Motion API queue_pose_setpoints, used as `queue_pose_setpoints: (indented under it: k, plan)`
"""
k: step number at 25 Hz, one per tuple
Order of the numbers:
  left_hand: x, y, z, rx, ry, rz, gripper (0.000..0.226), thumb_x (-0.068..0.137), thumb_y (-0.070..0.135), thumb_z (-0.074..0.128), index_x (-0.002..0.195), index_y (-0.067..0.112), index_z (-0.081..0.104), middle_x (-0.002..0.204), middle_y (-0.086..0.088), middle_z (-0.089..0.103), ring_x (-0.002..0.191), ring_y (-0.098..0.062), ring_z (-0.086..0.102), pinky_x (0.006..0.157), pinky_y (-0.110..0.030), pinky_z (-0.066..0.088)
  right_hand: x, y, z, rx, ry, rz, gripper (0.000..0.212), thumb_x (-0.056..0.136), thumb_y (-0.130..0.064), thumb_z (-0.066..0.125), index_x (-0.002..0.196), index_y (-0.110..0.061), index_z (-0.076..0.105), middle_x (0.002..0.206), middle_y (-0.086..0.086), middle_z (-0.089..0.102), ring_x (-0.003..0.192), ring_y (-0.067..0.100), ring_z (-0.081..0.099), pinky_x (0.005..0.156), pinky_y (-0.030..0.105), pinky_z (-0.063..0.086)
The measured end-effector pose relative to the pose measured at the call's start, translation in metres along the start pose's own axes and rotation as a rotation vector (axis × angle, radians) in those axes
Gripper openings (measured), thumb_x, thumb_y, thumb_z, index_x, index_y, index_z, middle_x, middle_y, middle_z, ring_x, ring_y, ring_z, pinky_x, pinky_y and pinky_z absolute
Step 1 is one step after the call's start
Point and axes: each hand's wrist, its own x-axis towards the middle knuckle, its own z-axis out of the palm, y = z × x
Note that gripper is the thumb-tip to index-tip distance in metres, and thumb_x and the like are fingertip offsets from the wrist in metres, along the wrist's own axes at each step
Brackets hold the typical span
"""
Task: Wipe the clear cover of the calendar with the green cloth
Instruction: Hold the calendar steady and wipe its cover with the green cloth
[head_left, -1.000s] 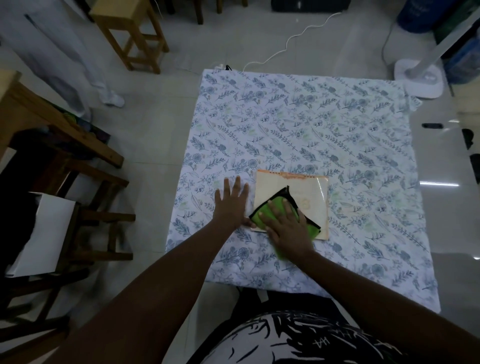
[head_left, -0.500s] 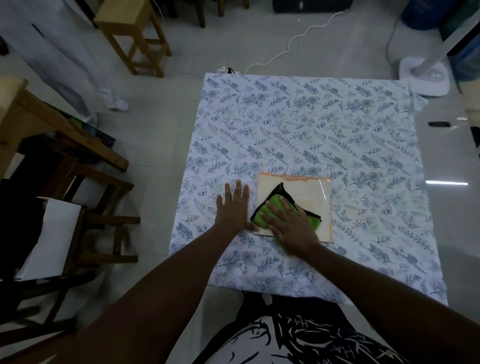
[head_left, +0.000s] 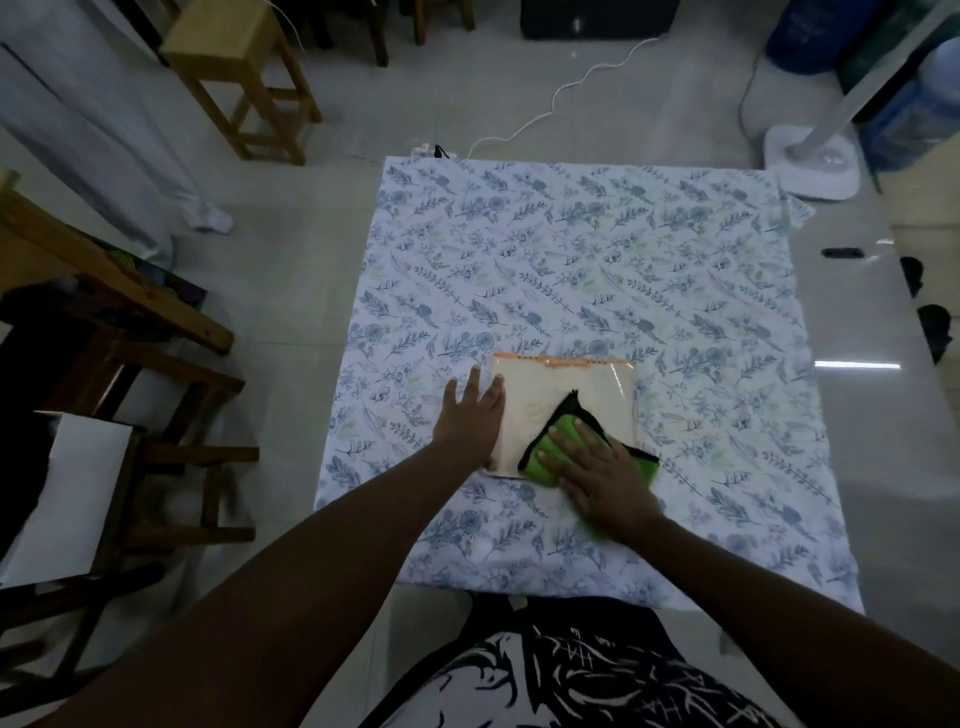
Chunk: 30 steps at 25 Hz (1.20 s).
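A cream calendar (head_left: 571, 389) with an orange top binding and a glossy clear cover lies flat on a floral-print table (head_left: 571, 249), near its front edge. A green cloth (head_left: 550, 452) with black trim lies over the calendar's lower right part. My right hand (head_left: 597, 473) presses flat on the cloth, palm down. My left hand (head_left: 470, 415) rests flat with spread fingers on the calendar's left edge and the tablecloth beside it, holding nothing.
Wooden stools (head_left: 244, 78) and dark wooden furniture (head_left: 130, 364) stand to the left, with a white sheet (head_left: 67, 493) on one. A white cable (head_left: 561, 93) runs across the floor behind the table. A fan base (head_left: 810, 161) sits at the back right.
My right hand has slid the green cloth toward the calendar's lower right corner. My left hand stays beside the calendar's left edge.
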Motion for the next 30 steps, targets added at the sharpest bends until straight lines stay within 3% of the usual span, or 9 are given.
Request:
queue_pose_setpoints:
  k: [2,5,9,14,21,26,28,30]
  plan:
    - [0.0,0.005,-0.004,0.015,0.006,-0.012,0.1,0.086,0.031,0.072,0.155,0.003,0.006,0.166,-0.011,-0.004,0.152,-0.038,-0.006,0.121,-0.058,0.003,0.008,0.021,-0.004,0.034,-0.002,0.121,0.047,0.096,-0.039,0.03,0.142,-0.043,0.032,0.157,-0.008,0.028,0.147,0.023,0.018,0.11,0.05,0.031]
    - [-0.001,0.007,-0.007,0.039,0.024,-0.02,0.097,0.086,0.026,0.072,0.155,0.003,0.009,0.166,-0.013,-0.002,0.152,-0.038,-0.005,0.121,-0.058,0.004,0.052,0.031,-0.021,0.172,0.083,0.533,0.046,0.099,-0.032,0.031,0.144,-0.038,0.032,0.159,-0.004,0.022,0.148,0.026,0.012,0.113,0.053,0.027]
    - [-0.003,0.01,-0.007,0.02,0.007,-0.034,0.096,0.086,0.025,0.072,0.155,0.003,0.008,0.166,-0.013,-0.002,0.152,-0.038,-0.004,0.121,-0.059,0.004,0.043,-0.003,-0.013,0.189,0.123,0.679,0.051,0.099,-0.023,0.036,0.148,-0.032,0.024,0.162,0.002,0.015,0.149,0.029,0.003,0.116,0.055,0.018]
    - [-0.002,0.005,-0.008,-0.001,-0.008,-0.021,0.11,0.078,0.038,0.078,0.155,0.005,0.007,0.166,-0.009,-0.003,0.152,-0.038,-0.003,0.121,-0.058,0.009,-0.019,-0.038,0.006,0.141,0.099,0.581,0.055,0.097,-0.026,0.042,0.149,-0.03,0.023,0.161,0.005,0.017,0.148,0.031,0.008,0.112,0.056,0.024]
    - [-0.004,-0.003,-0.003,-0.067,0.02,0.011,0.113,0.074,0.045,0.079,0.156,0.012,0.01,0.167,-0.005,-0.003,0.152,-0.039,-0.005,0.121,-0.059,0.011,0.062,-0.01,-0.029,0.117,0.024,0.714,0.059,0.094,-0.023,0.044,0.149,-0.029,0.022,0.161,0.002,0.016,0.144,0.038,0.017,0.104,0.06,0.033]
    - [-0.01,-0.005,0.005,-0.143,0.096,-0.134,0.128,0.064,0.057,0.081,0.157,0.015,0.004,0.165,-0.012,-0.014,0.151,-0.04,-0.011,0.12,-0.058,0.013,0.03,-0.063,-0.006,0.073,0.047,0.329,0.051,0.092,-0.033,0.049,0.141,-0.037,0.036,0.153,-0.004,0.038,0.134,0.033,0.041,0.092,0.052,0.043]
    - [-0.013,-0.005,0.01,-0.201,0.114,-0.197,0.134,0.062,0.059,0.081,0.157,0.011,-0.001,0.165,-0.013,-0.015,0.151,-0.04,-0.011,0.12,-0.058,0.014,0.039,-0.044,-0.009,0.068,0.012,0.237,0.048,0.093,-0.039,0.042,0.141,-0.04,0.035,0.154,-0.006,0.035,0.138,0.031,0.035,0.099,0.055,0.039]
    - [-0.015,-0.007,0.013,-0.235,0.099,-0.205,0.134,0.065,0.061,0.078,0.156,0.01,-0.005,0.165,-0.012,-0.015,0.151,-0.039,-0.012,0.12,-0.058,0.013,0.071,-0.027,-0.017,0.054,0.011,0.306,0.047,0.095,-0.041,0.036,0.142,-0.043,0.032,0.157,-0.005,0.028,0.143,0.029,0.023,0.107,0.061,0.028]
